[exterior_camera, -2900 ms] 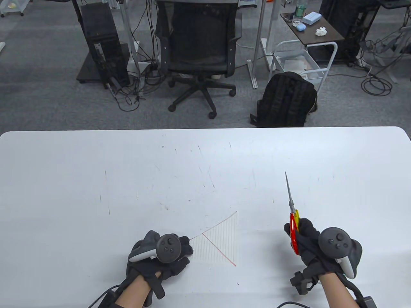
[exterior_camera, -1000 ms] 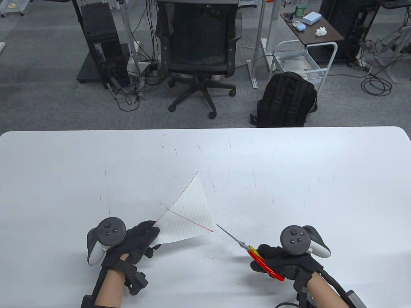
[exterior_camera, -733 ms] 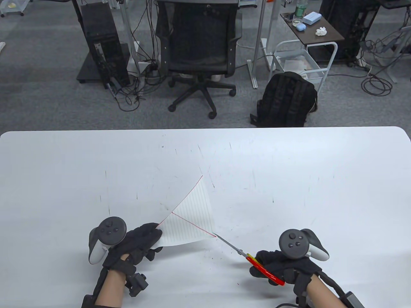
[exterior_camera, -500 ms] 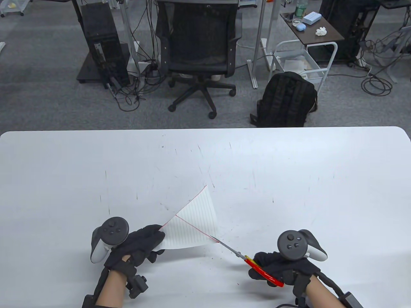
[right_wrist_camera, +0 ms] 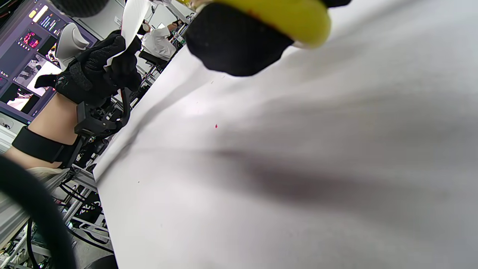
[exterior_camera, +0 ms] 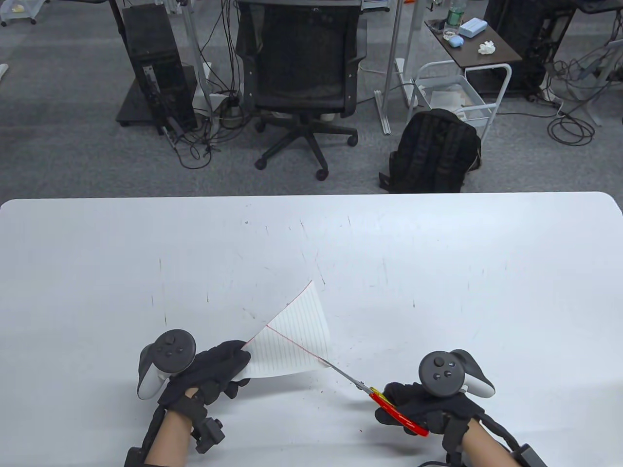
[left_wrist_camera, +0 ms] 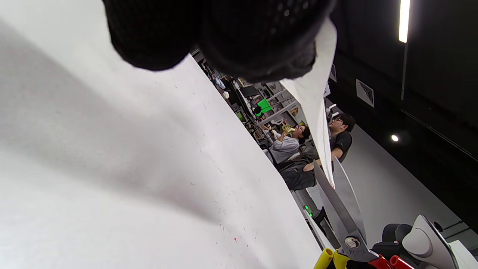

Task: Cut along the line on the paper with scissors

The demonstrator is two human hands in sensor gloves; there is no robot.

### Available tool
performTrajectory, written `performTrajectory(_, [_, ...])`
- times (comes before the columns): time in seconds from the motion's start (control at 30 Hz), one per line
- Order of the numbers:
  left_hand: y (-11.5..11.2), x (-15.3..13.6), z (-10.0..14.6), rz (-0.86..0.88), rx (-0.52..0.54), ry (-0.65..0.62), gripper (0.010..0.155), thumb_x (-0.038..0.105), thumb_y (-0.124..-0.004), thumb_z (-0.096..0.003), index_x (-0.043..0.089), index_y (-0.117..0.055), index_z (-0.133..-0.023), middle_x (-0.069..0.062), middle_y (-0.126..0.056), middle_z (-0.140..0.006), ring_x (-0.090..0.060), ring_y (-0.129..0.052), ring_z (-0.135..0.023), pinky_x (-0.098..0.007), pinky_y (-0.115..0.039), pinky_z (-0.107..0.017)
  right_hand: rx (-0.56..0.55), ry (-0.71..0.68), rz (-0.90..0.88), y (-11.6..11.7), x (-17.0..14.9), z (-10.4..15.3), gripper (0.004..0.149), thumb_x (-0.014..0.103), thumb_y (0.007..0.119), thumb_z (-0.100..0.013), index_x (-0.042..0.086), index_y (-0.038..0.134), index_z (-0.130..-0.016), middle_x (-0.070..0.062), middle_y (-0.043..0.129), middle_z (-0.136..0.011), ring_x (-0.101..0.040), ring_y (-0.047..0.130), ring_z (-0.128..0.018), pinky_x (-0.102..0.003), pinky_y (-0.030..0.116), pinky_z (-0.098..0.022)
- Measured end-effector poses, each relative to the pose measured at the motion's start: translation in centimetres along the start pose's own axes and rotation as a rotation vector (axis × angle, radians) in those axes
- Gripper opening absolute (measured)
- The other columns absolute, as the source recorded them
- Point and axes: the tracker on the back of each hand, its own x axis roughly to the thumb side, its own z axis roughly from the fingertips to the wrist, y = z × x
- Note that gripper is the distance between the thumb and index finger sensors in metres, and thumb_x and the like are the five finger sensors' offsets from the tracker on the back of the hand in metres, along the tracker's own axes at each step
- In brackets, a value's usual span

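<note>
Far left, near the front edge of the worktop (exterior_camera: 97, 272): the left hand (exterior_camera: 207, 372), black-gloved, tracker on its back. Grip closed on the near-left corner of the paper (exterior_camera: 294, 340) — fingers (left_wrist_camera: 257, 45) bunched over that corner in the left wrist view, thumb side not clearly seen. Holds the sheet lifted off the worktop, curling upward and away toward its far tip.

Middle: a lined, roughly triangular sheet with a red line along its left edge and a second red line (exterior_camera: 292, 343) running diagonally from the left edge down to the right corner. Hangs edge-on in the left wrist view, thin and white, dropping from the fingers down to the blades.

Just right of the paper: the scissors (exterior_camera: 375, 391), metal blades pointing up-left, tips meeting the sheet's right corner right at the end of the diagonal red line. Blades slightly parted with the paper's edge between them in the left wrist view. Red and yellow handles at the back.

Far right: the right hand (exterior_camera: 428, 401), also gloved with a tracker, grip wrapped through and around the handles — fingers curled close, partly closed; exact spread of the handles cannot be told. Yellow handle pressed against a fingertip in the right wrist view.
</note>
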Motion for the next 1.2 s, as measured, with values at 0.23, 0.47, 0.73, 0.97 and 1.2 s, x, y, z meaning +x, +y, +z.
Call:
performTrajectory(0.23, [-0.13,-0.01,0.02,0.018,-0.007,0.003,0.039,0.039,-0.063,-0.0632,0.018,-0.072,-0.095,0.006,-0.096,-0.058,0.004,-0.095,-0.031,-0.026,-0.089,-0.04,-0.001,-0.001,0.002,0.11,0.03,-0.04,0.073,0.066,0.056,-0.057,0.002,0.063,-0.091,-0.023,0.081,-0.072,-0.017,0.092,-0.04,-0.037,0.072,-0.034])
performTrajectory(0.47, [-0.21,-0.04,-0.01,0.011,-0.012,0.004,0.039,0.039,-0.063,-0.0631,0.018,-0.072,-0.095,0.006,-0.096,-0.058,0.004,-0.095,-0.031,-0.026,-0.089,-0.04,-0.001,0.0,0.001,0.15,0.03,-0.06,0.072,0.066,0.057,-0.057,0.002,0.064,-0.091,-0.023,0.081,-0.072,-0.017,0.092,-0.04,-0.037,0.072,-0.034])
performTrajectory(0.73, [-0.22,-0.04,0.0,0.015,-0.012,0.005,0.039,0.039,-0.063,-0.0633,0.018,-0.072,-0.095,0.006,-0.096,-0.058,0.004,-0.095,-0.031,-0.026,-0.089,-0.041,-0.013,-0.001,0.006,0.09,0.02,-0.04,0.067,0.063,0.059,-0.057,0.004,0.066,-0.088,-0.021,0.083,-0.069,-0.014,0.092,-0.037,-0.035,0.072,-0.032])
performTrajectory(0.97, [-0.21,-0.06,0.02,0.012,-0.009,0.009,0.039,0.039,-0.063,-0.0632,0.018,-0.072,-0.095,0.006,-0.096,-0.058,0.004,-0.095,-0.031,-0.026,-0.089,-0.041,-0.072,0.01,0.041,-0.09,0.0,0.03,0.064,0.062,0.063,-0.054,0.006,0.07,-0.084,-0.018,0.086,-0.064,-0.011,0.093,-0.031,-0.031,0.073,-0.028])
performTrajectory(1.2, [-0.22,-0.08,0.02,0.013,-0.009,0.009,0.039,0.039,-0.062,-0.0632,0.018,-0.072,-0.095,0.006,-0.096,-0.058,0.004,-0.095,-0.031,-0.026,-0.089,-0.041,-0.086,0.002,0.043,-0.1,0.01,-0.01,0.061,0.06,0.063,-0.054,0.007,0.071,-0.083,-0.016,0.087,-0.062,-0.009,0.094,-0.029,-0.03,0.074,-0.026])
